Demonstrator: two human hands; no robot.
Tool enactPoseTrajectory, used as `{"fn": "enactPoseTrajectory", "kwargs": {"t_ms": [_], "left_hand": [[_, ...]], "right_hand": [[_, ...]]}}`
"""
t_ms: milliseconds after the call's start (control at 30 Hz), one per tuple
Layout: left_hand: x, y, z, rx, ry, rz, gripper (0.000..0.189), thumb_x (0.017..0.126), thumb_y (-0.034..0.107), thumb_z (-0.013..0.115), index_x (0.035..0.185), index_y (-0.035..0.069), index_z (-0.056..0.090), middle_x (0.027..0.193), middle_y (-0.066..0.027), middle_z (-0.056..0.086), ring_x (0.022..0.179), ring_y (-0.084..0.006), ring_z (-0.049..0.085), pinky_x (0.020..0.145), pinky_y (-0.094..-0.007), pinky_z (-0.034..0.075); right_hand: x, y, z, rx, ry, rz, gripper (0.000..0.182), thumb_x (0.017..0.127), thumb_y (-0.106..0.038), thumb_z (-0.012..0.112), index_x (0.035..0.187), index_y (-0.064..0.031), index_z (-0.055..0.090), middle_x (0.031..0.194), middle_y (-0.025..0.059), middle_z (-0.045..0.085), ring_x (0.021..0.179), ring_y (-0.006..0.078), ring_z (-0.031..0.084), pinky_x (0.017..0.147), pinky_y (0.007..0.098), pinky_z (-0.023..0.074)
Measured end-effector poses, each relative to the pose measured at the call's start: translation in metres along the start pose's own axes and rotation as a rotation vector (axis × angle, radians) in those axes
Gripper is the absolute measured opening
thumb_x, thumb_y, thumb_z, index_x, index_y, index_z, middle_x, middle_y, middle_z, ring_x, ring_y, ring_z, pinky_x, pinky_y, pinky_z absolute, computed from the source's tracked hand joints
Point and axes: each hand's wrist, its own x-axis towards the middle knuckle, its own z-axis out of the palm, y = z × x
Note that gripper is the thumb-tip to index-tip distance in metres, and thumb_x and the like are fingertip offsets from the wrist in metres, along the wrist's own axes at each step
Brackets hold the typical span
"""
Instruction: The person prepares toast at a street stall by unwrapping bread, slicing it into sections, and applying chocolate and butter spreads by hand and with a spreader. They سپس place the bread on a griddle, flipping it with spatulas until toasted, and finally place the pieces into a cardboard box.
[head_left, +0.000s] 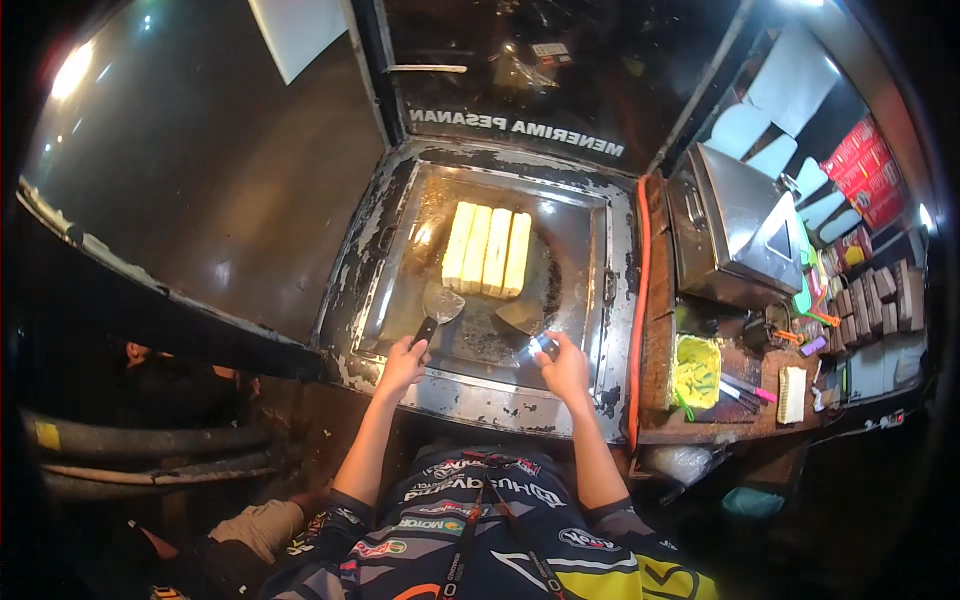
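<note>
Several thick strips of pale yellow bread (487, 249) lie side by side on a flat metal griddle (416, 315). My left hand (405, 365) grips the black handle of a metal spatula (444, 304). Its rounded blade lies close to the near left corner of the bread; contact cannot be told. In my right hand (565, 369) is a second spatula, a wide metal scraper (520, 315), held by its handle. This blade rests low over the griddle, just nearer to me than the bread's right corner.
Right of the griddle, an orange hose (643, 300) runs beside a wooden counter (660, 424). It bears a margarine tub (697, 341), knives (739, 394), a bread block (792, 394) and a steel box (694, 255). Glass panels (517, 97) wall the far side. Another person (255, 529) is at lower left.
</note>
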Motion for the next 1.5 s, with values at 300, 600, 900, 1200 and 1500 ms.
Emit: {"fn": "enactPoseTrajectory", "kwargs": {"t_ms": [300, 600, 900, 1200, 1500], "left_hand": [[-0.063, -0.016, -0.022, -0.181, 0.026, -0.030, 0.016, 0.094, 0.023, 0.053, 0.102, 0.009, 0.048, 0.066, 0.0015, 0.046, 0.041, -0.0033, 0.034, 0.035, -0.0194, 0.026], [-0.111, -0.014, -0.035, -0.241, 0.031, 0.048, 0.018, 0.092, 0.019, 0.057, 0.101, 0.007, 0.048, 0.064, 0.0020, 0.046, 0.040, -0.0009, 0.033, 0.034, -0.0174, 0.023], [-0.154, -0.012, -0.091, -0.321, 0.229, 0.125, 0.015, 0.091, 0.017, 0.058, 0.101, 0.009, 0.049, 0.065, 0.0011, 0.050, 0.038, -0.0010, 0.033, 0.032, -0.0167, 0.024], [-0.138, 0.011, -0.102, -0.247, 0.179, 0.182, 0.012, 0.093, 0.017, 0.055, 0.099, 0.009, 0.048, 0.065, 0.0017, 0.048, 0.038, -0.0008, 0.032, 0.032, -0.0167, 0.022], [-0.141, -0.009, -0.077, -0.229, 0.046, 0.098, 0.014, 0.093, 0.017, 0.056, 0.097, 0.007, 0.047, 0.065, 0.0007, 0.048, 0.037, -0.0012, 0.033, 0.032, -0.0169, 0.023]], "right_hand": [[0.060, -0.128, 0.019, 0.063, -0.041, -0.473, 0.034, 0.083, -0.019, 0.060, 0.113, -0.0040, 0.056, 0.092, 0.0232, 0.065, 0.089, 0.0383, 0.062, 0.074, 0.0464, 0.0484], [0.192, -0.202, 0.162, -0.441, -0.113, -0.351, 0.022, 0.078, -0.013, 0.055, 0.089, 0.0009, 0.068, 0.089, 0.0222, 0.067, 0.086, 0.0342, 0.067, 0.074, 0.0406, 0.0543], [-0.004, -0.185, 0.137, -0.556, -0.345, -0.570, 0.017, 0.068, -0.009, 0.058, 0.079, 0.0027, 0.063, 0.076, 0.0191, 0.066, 0.072, 0.0337, 0.067, 0.061, 0.0406, 0.0548], [0.081, -0.145, 0.099, -0.709, -0.370, -0.713, 0.024, 0.067, -0.013, 0.063, 0.088, -0.0208, 0.071, 0.078, 0.0099, 0.068, 0.079, 0.0292, 0.066, 0.064, 0.0406, 0.0513], [0.010, -0.039, -0.029, -0.656, -0.213, -0.357, 0.019, 0.072, -0.014, 0.061, 0.090, -0.0110, 0.068, 0.077, 0.0152, 0.067, 0.076, 0.0339, 0.066, 0.067, 0.0427, 0.0529]]}}
